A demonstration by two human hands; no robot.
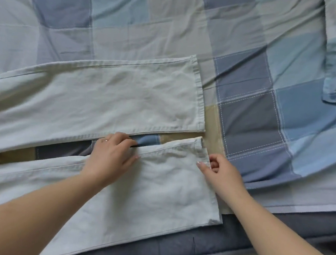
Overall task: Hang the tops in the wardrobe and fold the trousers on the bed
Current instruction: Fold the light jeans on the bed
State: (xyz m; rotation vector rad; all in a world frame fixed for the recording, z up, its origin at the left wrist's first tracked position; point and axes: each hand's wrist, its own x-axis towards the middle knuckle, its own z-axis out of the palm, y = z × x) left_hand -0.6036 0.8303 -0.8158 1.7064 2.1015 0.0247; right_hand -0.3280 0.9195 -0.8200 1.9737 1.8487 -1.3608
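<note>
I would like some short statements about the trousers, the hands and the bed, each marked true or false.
1. The pale trousers lie spread on the checked quilt. True.
2. The left hand pinches the upper edge of the near leg. True.
3. The right hand rests on the far leg. False: it pinches the near leg's hem.
4. The two legs are stacked. False: a gap shows quilt between them.
</note>
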